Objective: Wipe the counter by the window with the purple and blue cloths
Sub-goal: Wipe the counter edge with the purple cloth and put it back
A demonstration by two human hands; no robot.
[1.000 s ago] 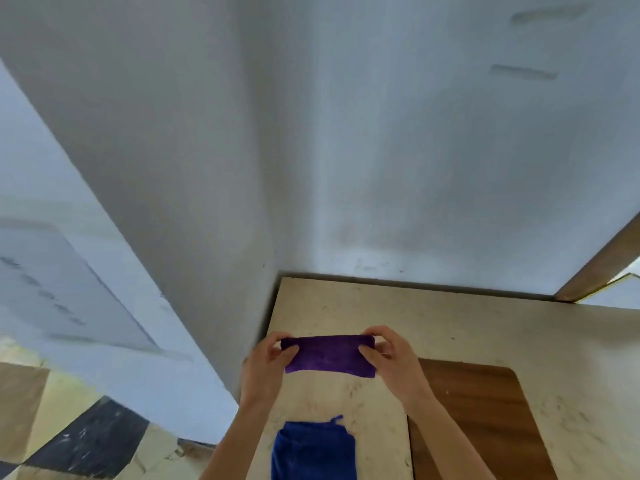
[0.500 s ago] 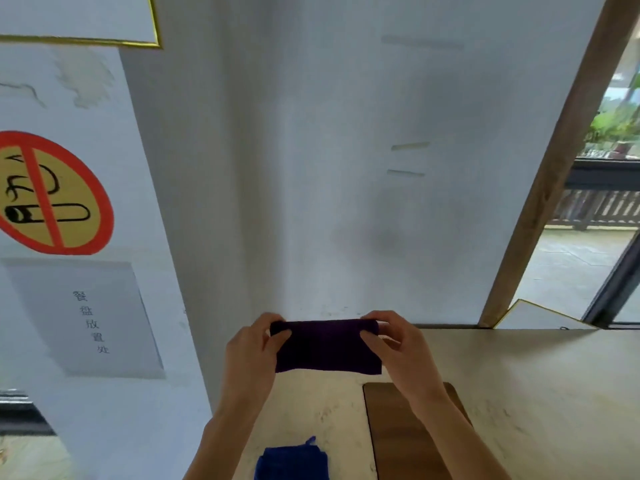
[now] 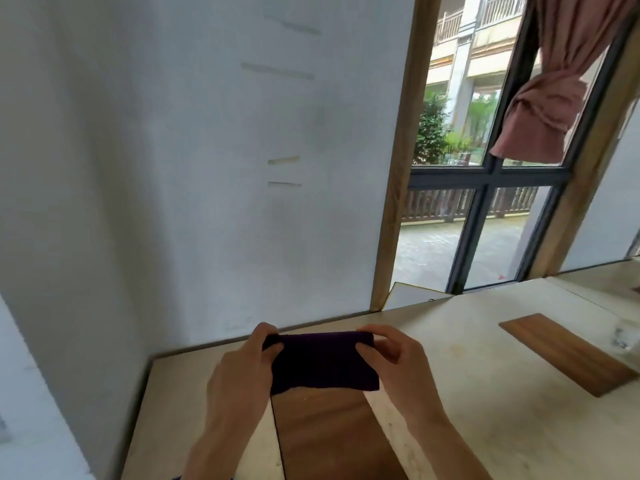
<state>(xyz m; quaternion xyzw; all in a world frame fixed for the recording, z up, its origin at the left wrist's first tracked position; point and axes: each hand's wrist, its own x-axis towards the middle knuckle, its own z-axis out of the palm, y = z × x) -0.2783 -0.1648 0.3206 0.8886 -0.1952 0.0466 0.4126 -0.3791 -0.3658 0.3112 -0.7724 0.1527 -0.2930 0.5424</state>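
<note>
Both bare forearms reach forward, side by side, over the counter (image 3: 467, 358). The left hand (image 3: 239, 379) and the right hand (image 3: 398, 358) are raised above it, each pinching with thumb and curled fingers (image 3: 372, 332), knuckles outward, palms turned toward each other.

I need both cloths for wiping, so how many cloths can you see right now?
1. The purple cloth is stretched between the left hand and right hand above the counter. The blue cloth isn't visible; it may lie below the frame.
</note>
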